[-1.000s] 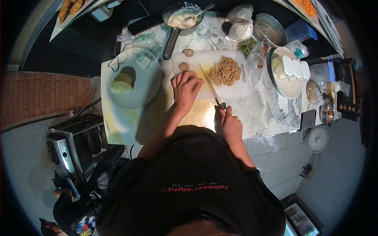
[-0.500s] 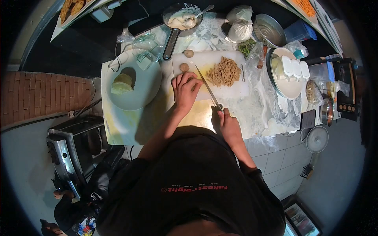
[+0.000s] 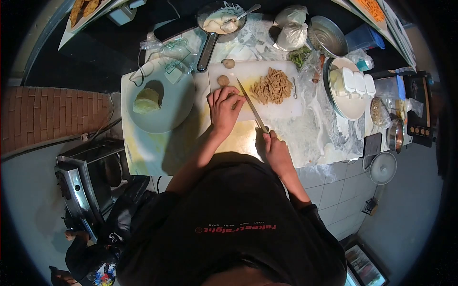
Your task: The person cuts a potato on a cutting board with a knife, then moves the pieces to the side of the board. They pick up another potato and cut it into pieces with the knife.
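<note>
Two hands work over the counter (image 3: 238, 138). Right hand (image 3: 276, 152) sits by the counter's near edge, fist clamped on the knife (image 3: 251, 107) handle. A bare counter strip between the hands leaves room. Crinkled plastic (image 3: 324, 124) crowds the right. The knife's long axis runs near-right to far-left, tip pointing far-left over the cutting board (image 3: 286, 110). Left hand (image 3: 224, 107) is pressed fingers-down on the board's left part, just left of the blade; can't tell if it grips anything. Cut strips (image 3: 273, 86) lie right of the blade. Versus a second ago, the tip has swung slightly left and the left hand is unmoved.
</note>
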A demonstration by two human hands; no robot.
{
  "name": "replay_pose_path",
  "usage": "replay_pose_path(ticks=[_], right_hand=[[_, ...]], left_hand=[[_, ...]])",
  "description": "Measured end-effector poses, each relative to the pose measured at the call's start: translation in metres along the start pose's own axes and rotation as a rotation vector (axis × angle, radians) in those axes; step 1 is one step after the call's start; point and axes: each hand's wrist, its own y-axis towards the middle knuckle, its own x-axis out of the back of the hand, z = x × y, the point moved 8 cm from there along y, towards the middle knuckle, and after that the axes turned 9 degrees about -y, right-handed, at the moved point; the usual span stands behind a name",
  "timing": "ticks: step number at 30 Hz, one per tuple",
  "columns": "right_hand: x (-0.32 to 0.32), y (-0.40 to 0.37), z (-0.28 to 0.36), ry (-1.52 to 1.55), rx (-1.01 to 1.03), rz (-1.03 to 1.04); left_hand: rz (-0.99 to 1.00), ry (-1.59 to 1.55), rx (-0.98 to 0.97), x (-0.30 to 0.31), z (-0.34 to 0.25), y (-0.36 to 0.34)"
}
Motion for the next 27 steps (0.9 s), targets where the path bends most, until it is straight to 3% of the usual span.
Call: replay_pose_path(ticks=[6,11,15,27], right_hand=[[-0.007,0.006,0.004,-0.058,0.008,-0.008],[-0.002,0.004,0.006,-0.307,0.005,-0.165],[0.005,0.002,0.0,-0.336,0.011,-0.187],[0.013,-0.008,-0.025,0.163,-0.053,-0.104]], left_hand=[[-0.002,-0.012,0.01,0.0,0.0,0.0],[0.012,0.013,-0.003,-0.002,0.002,-0.002],[0.003,0.033,-0.043,-0.002,-0.004,0.0],[0.042,0.101,-0.159,-0.007,-0.016,0.015]])
